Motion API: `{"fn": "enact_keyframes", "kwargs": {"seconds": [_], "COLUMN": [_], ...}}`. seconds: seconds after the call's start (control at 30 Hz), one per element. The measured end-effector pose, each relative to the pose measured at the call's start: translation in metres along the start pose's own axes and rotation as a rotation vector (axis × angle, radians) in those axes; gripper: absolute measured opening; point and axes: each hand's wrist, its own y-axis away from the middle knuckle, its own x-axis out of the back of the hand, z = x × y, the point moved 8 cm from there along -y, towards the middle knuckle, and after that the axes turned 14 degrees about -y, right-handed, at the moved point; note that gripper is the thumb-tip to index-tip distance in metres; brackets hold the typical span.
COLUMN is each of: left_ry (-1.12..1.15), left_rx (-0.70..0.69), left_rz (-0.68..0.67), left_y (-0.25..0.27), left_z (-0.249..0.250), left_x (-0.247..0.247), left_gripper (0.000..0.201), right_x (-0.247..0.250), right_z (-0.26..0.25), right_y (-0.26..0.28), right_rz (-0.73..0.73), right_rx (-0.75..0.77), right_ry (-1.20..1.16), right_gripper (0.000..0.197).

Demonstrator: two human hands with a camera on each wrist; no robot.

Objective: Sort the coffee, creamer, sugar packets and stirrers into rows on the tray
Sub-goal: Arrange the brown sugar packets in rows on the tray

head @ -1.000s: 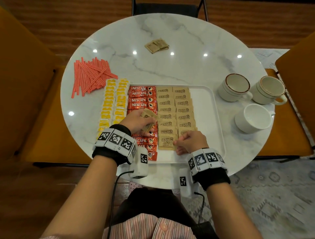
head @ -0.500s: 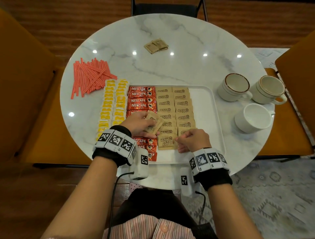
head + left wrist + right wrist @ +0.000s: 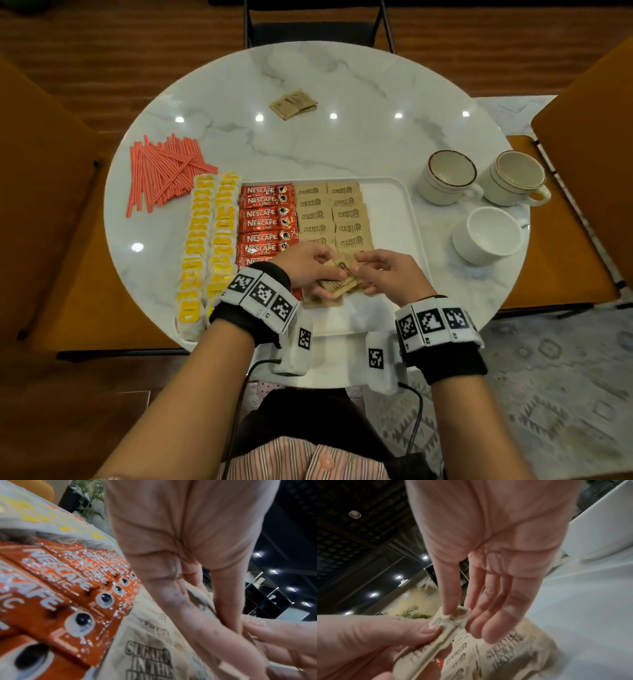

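Observation:
A white tray (image 3: 390,212) holds one column of red coffee packets (image 3: 265,212) and two columns of brown sugar packets (image 3: 330,214). Yellow creamer packets (image 3: 209,246) lie in two columns along the tray's left side. Red stirrers (image 3: 164,171) are piled on the table at the left. Over the tray's near end my left hand (image 3: 308,270) grips a small stack of sugar packets (image 3: 342,274). My right hand (image 3: 387,274) meets it, and its thumb (image 3: 450,595) and fingers pinch the end of the top packet (image 3: 452,623). Rows below the hands are hidden.
Three cups (image 3: 448,178) (image 3: 513,178) (image 3: 486,236) stand on the round marble table to the right of the tray. A few loose sugar packets (image 3: 293,104) lie at the far side. Orange chairs flank the table.
My right hand has lifted off the near end of the sugar column and come up to the left hand. The left hand has shifted right with its stack of sugar packets.

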Motion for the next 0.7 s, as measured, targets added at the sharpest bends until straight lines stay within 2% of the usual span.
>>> {"fn": "enact_keyframes", "kwargs": {"seconds": [0.23, 0.47, 0.7], "left_ry": [-0.067, -0.12, -0.143], "left_rx": [-0.01, -0.041, -0.047], "left_rz": [0.032, 0.144, 0.202], "left_y": [-0.007, -0.004, -0.001], "left_z": [0.003, 0.0, -0.004], "left_x": [-0.003, 0.016, 0.024], "left_gripper": [0.013, 0.005, 0.008], "right_x": [0.019, 0.051, 0.049], "right_z": [0.011, 0.032, 0.038], "right_y": [0.0, 0.008, 0.01], "right_rz": [0.043, 0.161, 0.189], "right_rx": [-0.057, -0.203, -0.241], "right_ry": [0.017, -0.023, 0.152], "right_gripper": [0.006, 0.015, 0.02]}}
